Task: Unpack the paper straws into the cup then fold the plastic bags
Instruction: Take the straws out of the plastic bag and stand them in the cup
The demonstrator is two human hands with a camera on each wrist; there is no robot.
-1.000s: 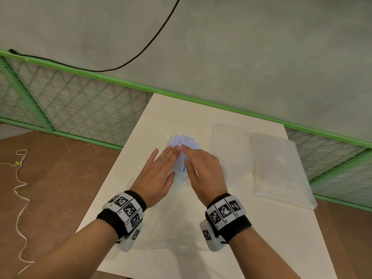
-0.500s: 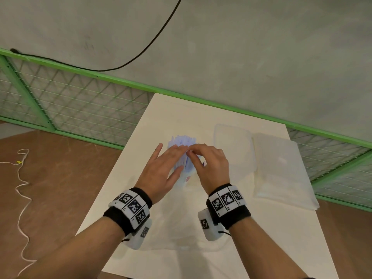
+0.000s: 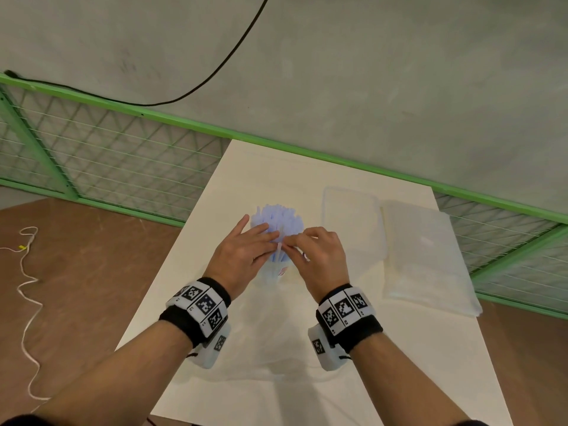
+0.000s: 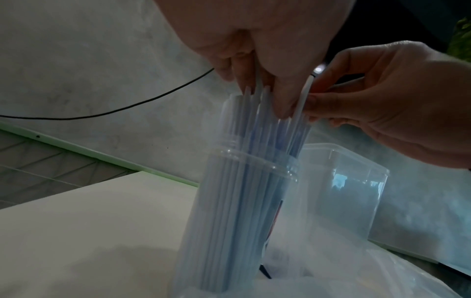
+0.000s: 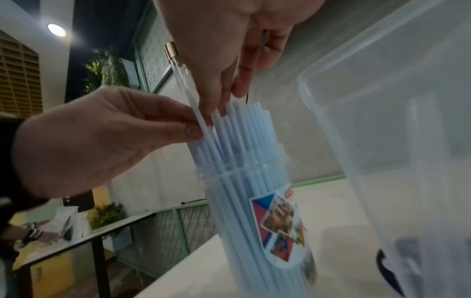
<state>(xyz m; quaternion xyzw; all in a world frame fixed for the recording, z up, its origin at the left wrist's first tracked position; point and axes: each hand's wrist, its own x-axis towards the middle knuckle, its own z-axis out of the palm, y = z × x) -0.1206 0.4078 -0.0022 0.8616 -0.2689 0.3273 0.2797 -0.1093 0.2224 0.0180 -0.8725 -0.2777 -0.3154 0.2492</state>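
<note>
While the right hand (image 3: 319, 256) pinches one raised straw (image 4: 302, 98), the left hand (image 3: 246, 253) lies flat-fingered against the paper straws (image 3: 278, 219) in the cup (image 4: 242, 211) below. Easing it down slowly, bundle steadied, should avoid buckling.

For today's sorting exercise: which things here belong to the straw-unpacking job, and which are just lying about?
Job: straws, cup, plastic bag, folded bags, left hand, right hand.
Lying about: clear box, black cable, white cord.

Cup (image 3: 278, 272) base hidden behind hands; sticker (image 5: 280, 221) print blurred, unreadable.
</note>
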